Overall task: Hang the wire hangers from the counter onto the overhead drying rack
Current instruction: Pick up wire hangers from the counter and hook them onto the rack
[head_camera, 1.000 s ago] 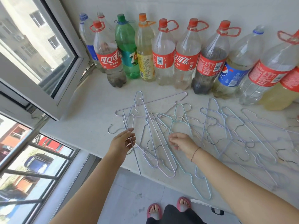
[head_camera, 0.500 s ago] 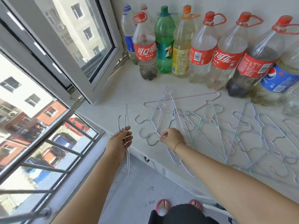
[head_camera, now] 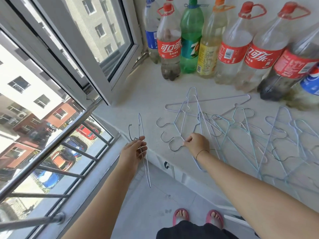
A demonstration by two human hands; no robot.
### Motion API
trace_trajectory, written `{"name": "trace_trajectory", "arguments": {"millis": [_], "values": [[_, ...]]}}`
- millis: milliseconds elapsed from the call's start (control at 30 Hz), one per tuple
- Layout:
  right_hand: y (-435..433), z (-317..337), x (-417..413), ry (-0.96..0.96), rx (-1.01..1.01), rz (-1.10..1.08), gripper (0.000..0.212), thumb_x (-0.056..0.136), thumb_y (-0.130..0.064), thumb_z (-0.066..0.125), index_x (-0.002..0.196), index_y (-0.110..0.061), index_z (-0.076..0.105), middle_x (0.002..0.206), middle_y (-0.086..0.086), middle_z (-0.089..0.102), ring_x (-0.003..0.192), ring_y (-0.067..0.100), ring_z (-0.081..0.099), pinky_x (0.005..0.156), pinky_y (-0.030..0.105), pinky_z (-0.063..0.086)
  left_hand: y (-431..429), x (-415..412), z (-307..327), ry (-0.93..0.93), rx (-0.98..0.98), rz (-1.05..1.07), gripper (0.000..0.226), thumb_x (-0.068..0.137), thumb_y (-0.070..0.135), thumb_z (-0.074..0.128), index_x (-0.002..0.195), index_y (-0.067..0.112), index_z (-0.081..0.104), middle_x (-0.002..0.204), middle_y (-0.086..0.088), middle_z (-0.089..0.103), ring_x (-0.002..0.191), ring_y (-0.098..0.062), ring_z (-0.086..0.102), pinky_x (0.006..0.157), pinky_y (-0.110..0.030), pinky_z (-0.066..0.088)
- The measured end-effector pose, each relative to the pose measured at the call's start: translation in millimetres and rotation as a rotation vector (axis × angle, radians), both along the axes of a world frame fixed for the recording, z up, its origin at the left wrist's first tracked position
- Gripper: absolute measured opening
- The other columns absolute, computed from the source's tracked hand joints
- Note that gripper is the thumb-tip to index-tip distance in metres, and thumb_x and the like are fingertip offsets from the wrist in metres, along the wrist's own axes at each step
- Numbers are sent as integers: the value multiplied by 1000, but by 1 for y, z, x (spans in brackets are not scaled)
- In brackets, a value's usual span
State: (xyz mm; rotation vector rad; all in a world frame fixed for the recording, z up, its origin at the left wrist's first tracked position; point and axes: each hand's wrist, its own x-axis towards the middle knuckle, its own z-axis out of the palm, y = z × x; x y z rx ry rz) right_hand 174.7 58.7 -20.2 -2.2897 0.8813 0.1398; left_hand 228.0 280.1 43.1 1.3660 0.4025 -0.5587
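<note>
Several thin wire hangers (head_camera: 241,133) lie tangled on the pale counter (head_camera: 143,100), their hooks pointing toward the front edge. My left hand (head_camera: 136,152) grips one hanger (head_camera: 144,145) upright and edge-on, clear of the counter over the floor. My right hand (head_camera: 196,144) pinches the neck of another hanger (head_camera: 177,144) at the left end of the pile, its hook lying on the counter. The overhead drying rack is out of view.
A row of large plastic drink bottles (head_camera: 229,49) stands along the back wall. An open window sash (head_camera: 96,49) juts in over the counter's left end, with metal window bars (head_camera: 51,144) below. My feet in pink sandals (head_camera: 181,218) stand on the grey floor.
My left hand lifted one hanger off the pile and drew it left, off the counter. My right hand slid left to a hanger neck at the pile's left end. The view swung left.
</note>
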Motion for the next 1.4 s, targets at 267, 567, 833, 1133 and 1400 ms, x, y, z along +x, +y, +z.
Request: {"name": "trace_trajectory", "arguments": {"millis": [267,567,833,1133,1400], "values": [[-10,20,-10,-322,329,-183,5,79,-12,66,75,-11,62,68,5,64,62,16,60,66,29,50,-10,8,1,-8,2,-80,19,92,10,50,99,10,68,78,-3,62,67,-16,57,64,-25,44],[-49,67,-35,-638,708,-421,5,89,-9,57,89,-11,62,63,5,53,39,-2,46,41,10,36,-21,-7,24,-69,-36,-88,22,94,4,46,105,9,63,79,-1,66,72,-15,58,69,-24,45],[-48,126,-70,-661,986,-141,15,91,-5,51,86,-13,63,66,4,52,43,0,45,43,12,33,-16,-69,65,-208,-85,85,16,94,0,46,103,6,57,70,0,73,69,-16,59,70,-25,48],[11,186,-134,-551,1051,194,13,90,-7,52,87,-11,64,64,3,53,41,2,44,41,14,31,41,-206,99,-313,-21,335,17,94,2,47,90,8,63,82,-7,66,69,-15,58,65,-22,46],[136,224,-190,-330,1270,479,15,92,-5,49,94,-6,63,63,4,56,43,5,50,41,14,39,144,-335,139,-330,53,666,16,92,1,50,93,6,65,76,-9,59,70,-19,55,66,-26,46]]}}
